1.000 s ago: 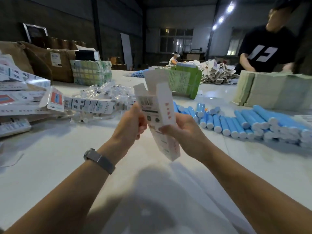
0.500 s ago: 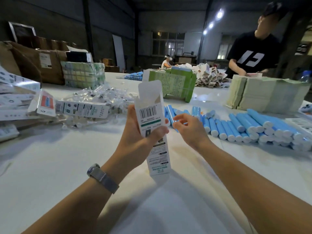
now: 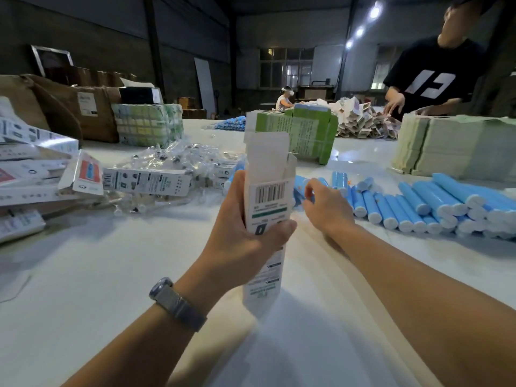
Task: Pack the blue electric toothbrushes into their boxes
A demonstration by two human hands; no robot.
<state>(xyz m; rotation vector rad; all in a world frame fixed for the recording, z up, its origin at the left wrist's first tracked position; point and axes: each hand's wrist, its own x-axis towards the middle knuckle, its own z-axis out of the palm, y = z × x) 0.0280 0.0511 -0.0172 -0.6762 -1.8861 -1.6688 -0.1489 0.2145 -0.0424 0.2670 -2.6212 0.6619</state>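
White table, dim warehouse; left hand grips box, right hand loosely curled, empty.

Black T-shirt: a large white "13" is showing across the chest of the person standing at the table's far side.
Box: a barcode is facing the camera (its digits and the small print below are blurring past reading).
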